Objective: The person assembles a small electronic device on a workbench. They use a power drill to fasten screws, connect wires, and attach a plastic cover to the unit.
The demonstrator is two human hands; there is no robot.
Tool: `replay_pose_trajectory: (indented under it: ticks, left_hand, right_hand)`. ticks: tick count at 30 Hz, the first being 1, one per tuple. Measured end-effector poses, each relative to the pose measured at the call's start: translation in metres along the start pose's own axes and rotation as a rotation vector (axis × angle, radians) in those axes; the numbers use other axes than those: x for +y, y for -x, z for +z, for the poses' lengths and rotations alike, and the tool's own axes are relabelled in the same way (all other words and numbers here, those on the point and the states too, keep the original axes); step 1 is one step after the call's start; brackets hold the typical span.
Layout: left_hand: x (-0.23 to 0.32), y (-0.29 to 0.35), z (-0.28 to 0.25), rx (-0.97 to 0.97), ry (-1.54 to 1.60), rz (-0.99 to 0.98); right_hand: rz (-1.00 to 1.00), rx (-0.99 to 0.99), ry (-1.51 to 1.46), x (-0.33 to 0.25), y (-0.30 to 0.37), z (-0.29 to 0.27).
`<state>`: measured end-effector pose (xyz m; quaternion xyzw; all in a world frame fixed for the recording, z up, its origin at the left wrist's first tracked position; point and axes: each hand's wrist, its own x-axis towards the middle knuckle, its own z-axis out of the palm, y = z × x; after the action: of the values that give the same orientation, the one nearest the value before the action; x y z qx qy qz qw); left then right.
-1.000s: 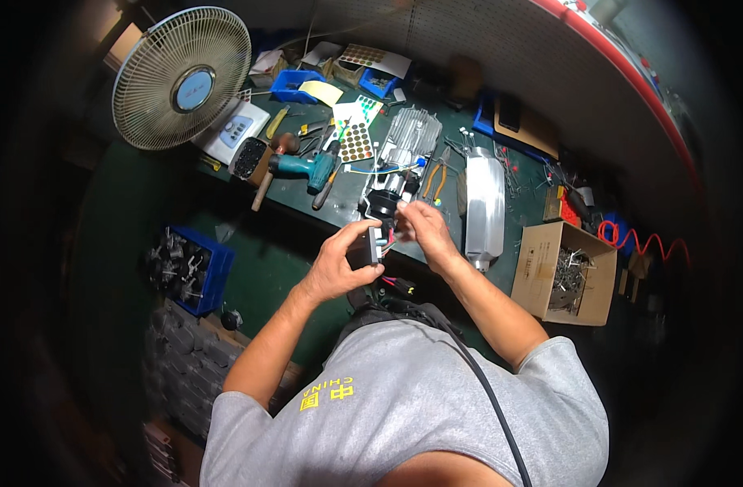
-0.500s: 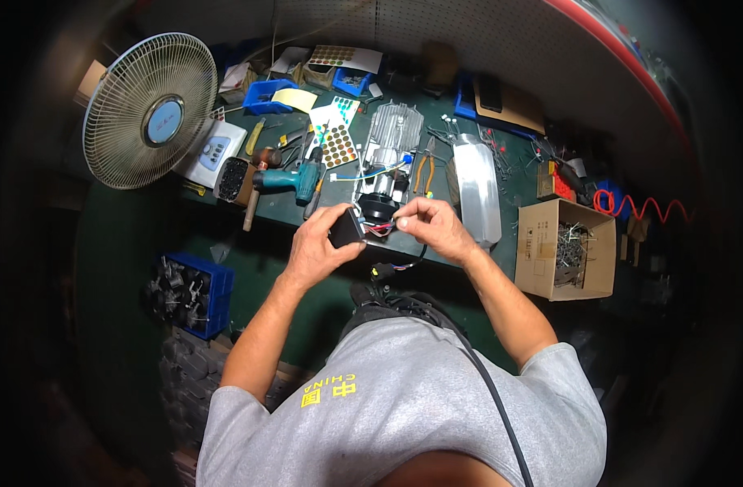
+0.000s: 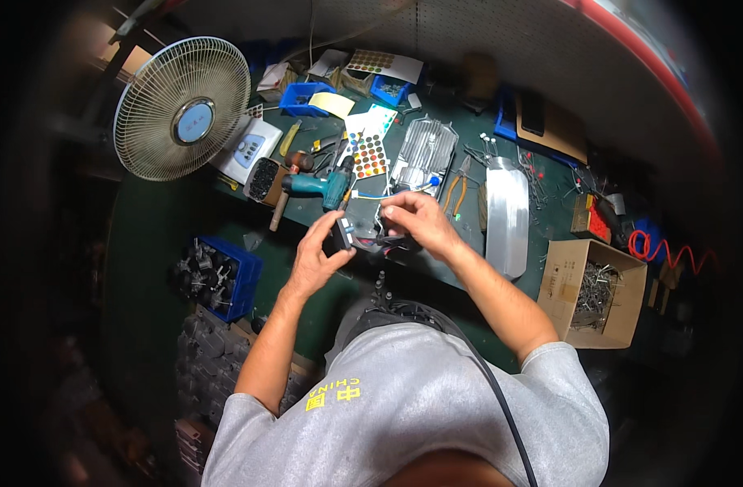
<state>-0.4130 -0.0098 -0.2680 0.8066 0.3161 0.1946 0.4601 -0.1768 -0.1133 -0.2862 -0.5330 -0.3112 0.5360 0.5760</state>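
White and round, a fan [image 3: 182,120] stands at the far left of the green workbench [image 3: 323,268]. Below it hangs a blue bin [image 3: 217,276] full of dark parts. A teal drill [image 3: 319,187] lies on the bench next to a wooden-handled tool [image 3: 278,213].

Near the middle, the left hand [image 3: 319,256] is raised in front of the bench edge. Its fingers are curled and its thumb pinches a small dark box-shaped part [image 3: 342,235]. The part stands almost upright, with its long side running up and away from the person. Its top end points toward the back of the bench. Thin wires [image 3: 380,243] run from it to the right, toward the other hand.

The right hand [image 3: 412,223] is just beside the left one, a little farther back. Its fingers are bent and pressed together at the tips, pinching the wires. Both forearms come up from the bottom and lean toward each other.

Behind the hands lies a ribbed silver metal housing [image 3: 424,154], with a sheet of coloured dots [image 3: 368,154] to its left. Orange-handled pliers [image 3: 457,188] lie to its right, then a long silver cover [image 3: 508,217]. At the far right sits a cardboard box [image 3: 595,292] of small metal bits.
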Motion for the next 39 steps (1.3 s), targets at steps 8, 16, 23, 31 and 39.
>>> replay_pose_trajectory:
  ticks: [8, 16, 23, 31, 39]
  left_hand:
    - [-0.022, -0.023, 0.005, -0.248, 0.112, 0.029]
    - [-0.031, -0.047, -0.004, -0.34, 0.184, 0.005]
    - [-0.027, -0.065, -0.002, -0.364, 0.196, 0.027]
    - [-0.027, -0.073, 0.003, -0.331, 0.097, 0.09]
    - [-0.025, -0.076, 0.01, -0.335, 0.065, 0.136]
  right_hand:
    - [-0.066, -0.015, 0.758, 0.03, -0.102, 0.004]
    - [0.124, -0.152, 0.383, 0.02, -0.072, -0.008]
    - [0.079, -0.108, 0.429, 0.009, -0.061, -0.017]
    - [0.046, -0.088, 0.347, 0.011, -0.056, -0.026]
    - [0.064, -0.105, 0.358, 0.008, -0.054, -0.028]
